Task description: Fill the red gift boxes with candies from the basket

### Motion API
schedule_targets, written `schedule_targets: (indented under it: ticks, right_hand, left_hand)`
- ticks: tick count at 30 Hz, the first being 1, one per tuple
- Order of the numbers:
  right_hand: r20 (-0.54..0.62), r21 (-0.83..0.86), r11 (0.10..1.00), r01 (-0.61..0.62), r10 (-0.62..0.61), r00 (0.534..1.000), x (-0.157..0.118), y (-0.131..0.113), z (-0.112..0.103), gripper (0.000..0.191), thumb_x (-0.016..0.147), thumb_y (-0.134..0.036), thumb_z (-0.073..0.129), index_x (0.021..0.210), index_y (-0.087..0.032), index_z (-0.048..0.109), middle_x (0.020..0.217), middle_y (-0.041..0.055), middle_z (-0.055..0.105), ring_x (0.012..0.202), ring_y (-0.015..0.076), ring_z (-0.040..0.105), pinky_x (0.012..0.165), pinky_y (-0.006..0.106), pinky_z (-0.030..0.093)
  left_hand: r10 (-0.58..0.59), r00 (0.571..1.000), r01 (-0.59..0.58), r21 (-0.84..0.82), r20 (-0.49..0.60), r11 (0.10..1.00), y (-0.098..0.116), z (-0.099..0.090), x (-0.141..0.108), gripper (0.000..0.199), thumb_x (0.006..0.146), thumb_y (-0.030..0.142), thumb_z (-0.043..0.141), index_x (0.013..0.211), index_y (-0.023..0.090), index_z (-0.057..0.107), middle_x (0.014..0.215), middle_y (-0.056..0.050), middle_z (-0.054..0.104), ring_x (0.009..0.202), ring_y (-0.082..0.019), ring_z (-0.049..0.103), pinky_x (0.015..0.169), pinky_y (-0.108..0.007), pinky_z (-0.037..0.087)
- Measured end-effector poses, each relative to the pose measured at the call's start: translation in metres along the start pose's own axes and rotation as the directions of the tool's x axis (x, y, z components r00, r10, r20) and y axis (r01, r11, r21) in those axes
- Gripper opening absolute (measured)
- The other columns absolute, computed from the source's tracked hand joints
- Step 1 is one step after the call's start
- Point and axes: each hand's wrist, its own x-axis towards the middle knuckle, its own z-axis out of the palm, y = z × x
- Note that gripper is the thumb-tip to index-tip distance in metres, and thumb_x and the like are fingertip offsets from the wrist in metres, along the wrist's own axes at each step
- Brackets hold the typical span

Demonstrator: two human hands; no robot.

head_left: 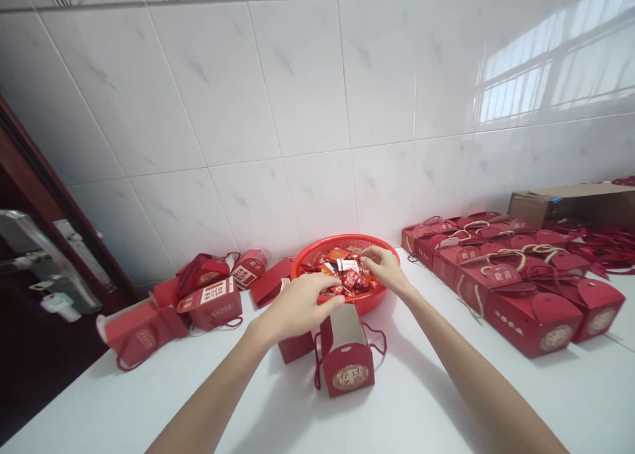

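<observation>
Candy [351, 279]: wrapped, heaped in mesh colander [377, 300], likely central for short reach.
Left hand [300, 302]: half open near colander rim, nothing visibly held.
Right hand [385, 269]: curled over candy; grip indeterminable.
Gift box [348, 368]: just in front of colander, probably for access.

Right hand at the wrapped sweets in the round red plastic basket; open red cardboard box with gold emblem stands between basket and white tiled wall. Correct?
No: the head view shows the open red cardboard box with gold emblem on the near side of the round red plastic basket, not between it and the white tiled wall. Right hand at the wrapped sweets: correct.
</observation>
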Motion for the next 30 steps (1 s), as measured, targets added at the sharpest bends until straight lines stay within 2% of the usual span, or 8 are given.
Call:
schedule_targets:
  ticks: [4,7,9,13,17,21,25,30]
  right_hand:
    - [-0.085,0.201,0.967,-0.153,0.173,0.981,0.023,0.013,0.012,0.007,0.072,-0.021,0.057,0.073,-0.019,0.064,0.08,0.0033,0.073,0.064,0.0148,0.064,0.062,0.026,0.051]
    - [-0.066,0.322,0.907,-0.271,0.307,0.949,0.031,0.017,0.015,0.003,0.069,-0.019,0.06,0.068,-0.018,0.063,0.071,0.0019,0.07,0.056,0.0126,0.062,0.055,0.023,0.049]
    - [-0.04,0.373,0.867,-0.33,0.37,0.928,0.033,0.02,0.015,0.001,0.067,-0.018,0.061,0.067,-0.018,0.062,0.064,0.0015,0.067,0.054,0.0124,0.061,0.051,0.022,0.046]
    - [-0.057,0.39,0.856,-0.339,0.39,0.919,0.035,0.026,0.014,0.006,0.065,-0.019,0.062,0.071,-0.017,0.063,0.064,0.0015,0.066,0.056,0.0117,0.06,0.05,0.02,0.046]
    - [-0.087,0.396,0.855,-0.333,0.397,0.914,0.035,0.028,0.013,0.008,0.065,-0.019,0.063,0.073,-0.016,0.064,0.069,0.0025,0.067,0.061,0.0125,0.062,0.055,0.022,0.049]
    - [-0.069,0.392,0.847,-0.36,0.417,0.906,0.036,0.028,0.013,0.007,0.065,-0.019,0.064,0.072,-0.016,0.064,0.067,0.0027,0.065,0.06,0.0133,0.061,0.052,0.022,0.048]
    - [-0.059,0.405,0.841,-0.358,0.415,0.908,0.035,0.025,0.012,0.007,0.065,-0.019,0.064,0.071,-0.016,0.064,0.066,0.0024,0.065,0.059,0.0126,0.06,0.053,0.022,0.047]
    - [-0.064,0.401,0.843,-0.357,0.415,0.908,0.033,0.023,0.011,0.008,0.063,-0.02,0.064,0.07,-0.017,0.063,0.066,0.0015,0.064,0.061,0.0134,0.06,0.056,0.024,0.047]
  left_hand:
    - [0.02,0.961,-0.036,0.054,0.275,0.998,-0.023,0.002,0.057,0.035,0.089,0.039,0.048,0.103,0.022,0.075,0.098,-0.006,0.076,0.091,-0.024,0.068,0.081,-0.031,0.048]
    - [-0.016,0.855,-0.049,0.111,0.519,0.993,-0.038,0.021,0.092,0.044,0.084,0.044,0.054,0.119,0.022,0.069,0.119,-0.008,0.072,0.105,-0.026,0.066,0.086,-0.031,0.048]
    - [-0.055,0.824,-0.018,0.124,0.564,0.992,-0.045,0.038,0.108,0.059,0.079,0.047,0.059,0.134,0.026,0.06,0.132,-0.008,0.065,0.114,-0.028,0.063,0.091,-0.033,0.048]
    - [-0.119,0.856,0.086,0.09,0.503,0.992,-0.05,0.07,0.131,0.093,0.052,0.04,0.078,0.14,0.027,0.053,0.134,-0.016,0.063,0.111,-0.037,0.065,0.083,-0.039,0.052]
    - [-0.08,0.876,0.067,0.044,0.476,0.997,-0.05,0.09,0.145,0.09,0.038,0.03,0.082,0.126,0.026,0.063,0.138,-0.02,0.058,0.106,-0.041,0.065,0.076,-0.042,0.053]
    - [-0.033,0.925,0.036,0.0,0.379,0.999,-0.057,0.098,0.147,0.059,0.042,0.027,0.08,0.1,0.022,0.07,0.103,-0.014,0.075,0.086,-0.033,0.07,0.069,-0.035,0.052]
    - [-0.037,0.931,0.068,-0.072,0.364,0.995,-0.065,0.096,0.142,0.029,0.051,0.018,0.073,0.08,0.021,0.07,0.064,-0.002,0.068,0.06,-0.025,0.065,0.059,-0.031,0.049]
    - [0.008,0.985,0.036,-0.244,0.174,0.969,-0.063,0.091,0.143,0.031,0.058,0.011,0.064,0.085,0.019,0.076,0.075,-0.002,0.073,0.076,-0.026,0.068,0.073,-0.031,0.051]
